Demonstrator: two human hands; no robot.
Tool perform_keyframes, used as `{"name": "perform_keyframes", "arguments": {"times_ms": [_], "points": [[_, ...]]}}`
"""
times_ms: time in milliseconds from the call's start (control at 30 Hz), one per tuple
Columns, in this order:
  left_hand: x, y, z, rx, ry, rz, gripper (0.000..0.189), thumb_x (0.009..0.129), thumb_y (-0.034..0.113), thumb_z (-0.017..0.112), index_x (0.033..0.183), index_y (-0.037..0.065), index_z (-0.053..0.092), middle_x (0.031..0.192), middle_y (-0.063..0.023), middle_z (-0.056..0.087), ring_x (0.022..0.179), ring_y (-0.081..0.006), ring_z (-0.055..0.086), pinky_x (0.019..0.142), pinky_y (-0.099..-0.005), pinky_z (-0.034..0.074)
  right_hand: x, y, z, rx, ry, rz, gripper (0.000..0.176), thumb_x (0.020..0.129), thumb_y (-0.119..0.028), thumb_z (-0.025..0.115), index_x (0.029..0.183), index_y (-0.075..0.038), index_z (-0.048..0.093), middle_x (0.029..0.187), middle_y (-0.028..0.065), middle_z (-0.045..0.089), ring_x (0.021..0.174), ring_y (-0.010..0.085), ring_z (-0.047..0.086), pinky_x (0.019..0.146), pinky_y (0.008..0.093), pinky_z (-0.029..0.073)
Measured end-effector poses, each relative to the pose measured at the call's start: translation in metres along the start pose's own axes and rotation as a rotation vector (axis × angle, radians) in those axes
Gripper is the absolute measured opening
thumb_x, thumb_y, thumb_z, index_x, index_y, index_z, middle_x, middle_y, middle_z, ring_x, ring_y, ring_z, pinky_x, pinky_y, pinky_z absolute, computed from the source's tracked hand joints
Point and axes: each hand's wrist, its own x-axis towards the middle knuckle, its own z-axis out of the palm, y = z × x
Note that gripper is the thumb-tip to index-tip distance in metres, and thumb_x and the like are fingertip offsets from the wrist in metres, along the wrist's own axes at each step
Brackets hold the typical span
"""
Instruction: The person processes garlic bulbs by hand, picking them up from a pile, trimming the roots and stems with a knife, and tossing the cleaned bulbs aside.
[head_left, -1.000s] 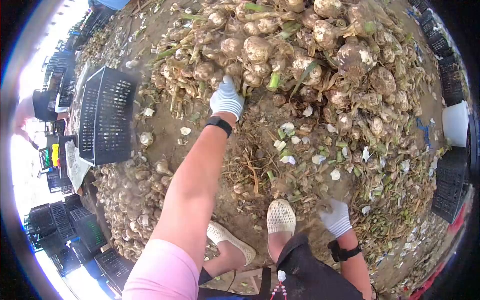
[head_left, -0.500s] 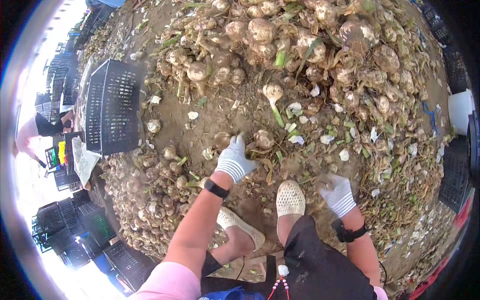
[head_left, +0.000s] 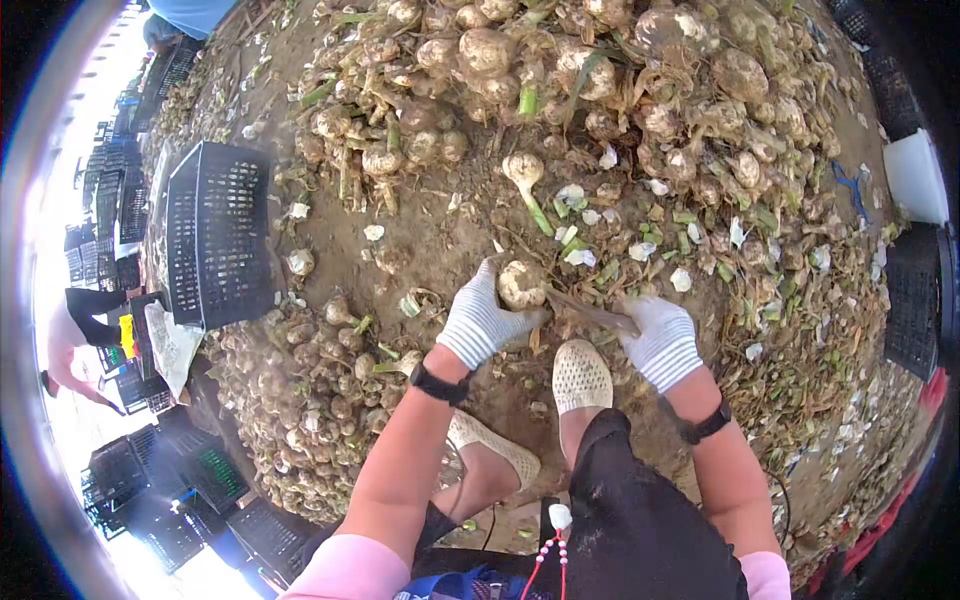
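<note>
My left hand, in a striped white glove, is closed around a garlic bulb above the soil. My right hand, gloved the same way, grips a brownish, elongated tool that looks like a blade or shears and points left at the bulb's side. A bulb with a green stem lies on the ground beyond my hands. The large pile of untrimmed garlic spreads across the top, and a heap of trimmed bulbs lies at the left.
A black plastic crate stands at the left, with more crates behind. Another person bends at the far left. A white bucket and a dark crate are at the right. Peelings and cut stems litter the right side.
My left hand now has a bulb in its fingers. My right hand has moved up and left, and its tool now meets the bulb. The view has shifted slightly.
</note>
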Motion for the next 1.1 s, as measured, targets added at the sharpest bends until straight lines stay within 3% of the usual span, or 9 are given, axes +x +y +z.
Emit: {"name": "perform_keyframes", "arguments": {"times_ms": [67, 167, 200, 367, 500, 700, 833, 900, 1100], "points": [[-0.011, 0.010, -0.003, -0.092, -0.045, 0.001, 0.082, 0.064, 0.012, 0.084, 0.130, 0.001, 0.036, 0.112, -0.0086, 0.059, 0.096, -0.0127, 0.057, 0.084, -0.0275, 0.052, 0.009, -0.014, -0.007, 0.008, -0.015, -0.032, 0.018, 0.074, -0.022, 0.065, 0.084, -0.006, 0.062, 0.084, 0.0157, 0.062, 0.081, 0.0336, 0.062, 0.071, 0.0430, 0.051], [-0.020, 0.022, 0.005, -1.545, -0.189, -0.789, 0.055, 0.092, 0.038, 0.052, 0.132, 0.004, 0.036, 0.126, -0.0208, 0.051, 0.110, -0.0310, 0.056, 0.093, -0.0426, 0.049, 0.018, -0.042, -0.018, -0.040, -0.111, -0.106, 0.021, 0.070, -0.020, 0.066, 0.086, -0.006, 0.062, 0.084, 0.0148, 0.062, 0.081, 0.0325, 0.063, 0.072, 0.0423, 0.051], [-0.022, 0.000, 0.020, -1.267, -0.384, -0.078, 0.048, 0.100, 0.039, 0.031, 0.135, 0.007, 0.033, 0.136, -0.0228, 0.040, 0.120, -0.0363, 0.048, 0.100, -0.0503, 0.042, 0.018, -0.050, -0.017, -0.075, -0.073, -0.150, 0.021, 0.071, -0.019, 0.065, 0.086, -0.005, 0.062, 0.085, 0.0141, 0.062, 0.081, 0.0317, 0.063, 0.073, 0.0420, 0.051], [-0.021, 0.006, 0.025, -2.065, -0.761, -0.385, 0.057, 0.099, 0.044, 0.029, 0.137, 0.001, 0.031, 0.136, -0.0227, 0.041, 0.127, -0.0358, 0.041, 0.106, -0.0504, 0.034, 0.009, -0.053, -0.008, -0.115, 0.164, -0.222, 0.020, 0.075, -0.016, 0.057, 0.092, -0.006, 0.060, 0.086, 0.0129, 0.060, 0.079, 0.0290, 0.062, 0.072, 0.0410, 0.049], [-0.043, 0.041, 0.018, -2.001, -0.719, -0.602, 0.050, 0.099, 0.036, 0.034, 0.131, -0.003, 0.037, 0.130, -0.0196, 0.048, 0.117, -0.0310, 0.050, 0.102, -0.0436, 0.041, 0.005, -0.052, -0.013, -0.048, 0.156, -0.184, 0.023, 0.077, -0.014, 0.054, 0.097, -0.005, 0.060, 0.083, 0.0125, 0.060, 0.077, 0.0289, 0.062, 0.072, 0.0403, 0.048], [-0.056, 0.028, 0.022, -0.191, -0.281, 0.456, 0.029, 0.094, 0.019, 0.048, 0.118, 0.001, 0.050, 0.103, -0.0070, 0.065, 0.092, -0.0179, 0.064, 0.081, -0.0297, 0.055, 0.010, -0.031, 0.001, -0.003, 0.285, -0.277, 0.022, 0.077, -0.012, 0.053, 0.096, -0.005, 0.062, 0.088, 0.0153, 0.063, 0.078, 0.0297, 0.064, 0.073, 0.0407, 0.050], [-0.082, 0.053, 0.041, -0.642, -0.215, 0.147, 0.043, 0.078, 0.020, 0.070, 0.112, 0.002, 0.051, 0.093, -0.0075, 0.063, 0.089, -0.0192, 0.061, 0.080, -0.0315, 0.053, 0.005, 0.032, 0.017, 0.199, 0.158, 0.368, 0.016, 0.085, -0.013, 0.055, 0.084, -0.002, 0.067, 0.079, 0.0198, 0.065, 0.077, 0.0339, 0.065, 0.071, 0.0396, 0.052], [-0.075, 0.067, 0.018, -0.379, -0.063, 0.189, 0.058, 0.068, 0.019, 0.078, 0.115, 0.000, 0.050, 0.095, -0.0047, 0.063, 0.093, -0.0161, 0.059, 0.086, -0.0296, 0.049, -0.020, 0.041, 0.032, 0.355, 0.523, 0.267, 0.013, 0.082, -0.011, 0.064, 0.087, 0.000, 0.068, 0.081, 0.0187, 0.067, 0.076, 0.0310, 0.066, 0.071, 0.0352, 0.053], [-0.077, 0.068, 0.002, 0.135, -0.208, 0.482, 0.060, 0.061, 0.020, 0.078, 0.116, 0.011, 0.056, 0.107, -0.0109, 0.060, 0.097, -0.0270, 0.061, 0.084, -0.0358, 0.049, -0.033, 0.029, 0.011, 0.648, 0.131, 0.298, 0.015, 0.076, -0.006, 0.065, 0.090, 0.000, 0.069, 0.079, 0.0156, 0.068, 0.070, 0.0204, 0.066, 0.064, 0.0291, 0.051]]}}
